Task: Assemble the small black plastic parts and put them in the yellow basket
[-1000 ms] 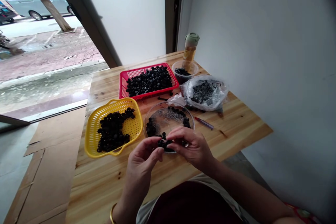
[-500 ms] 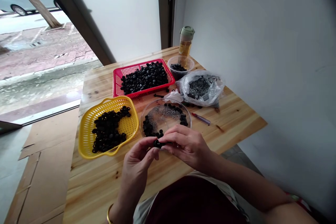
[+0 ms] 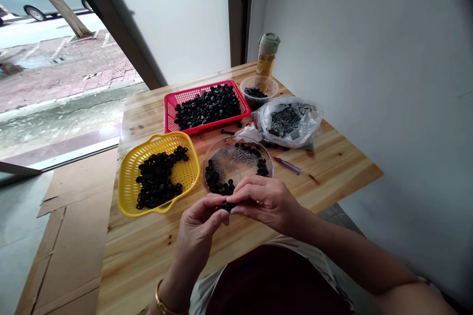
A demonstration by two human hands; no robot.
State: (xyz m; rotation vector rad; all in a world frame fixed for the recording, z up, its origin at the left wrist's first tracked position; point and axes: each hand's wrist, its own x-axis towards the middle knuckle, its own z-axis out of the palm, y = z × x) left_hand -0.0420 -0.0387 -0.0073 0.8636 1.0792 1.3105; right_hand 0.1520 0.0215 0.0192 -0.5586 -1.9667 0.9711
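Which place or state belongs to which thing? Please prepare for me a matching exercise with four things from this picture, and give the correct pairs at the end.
Things
1. yellow basket
2. bottle
3. red-tipped tool
4. small black part

Places and states
A. at the fingertips of the left hand and the right hand
B. lying just right of the clear round dish
C. standing upright, with a green lid
D. left of the clear round dish

Pairs: 1-D, 2-C, 3-B, 4-A
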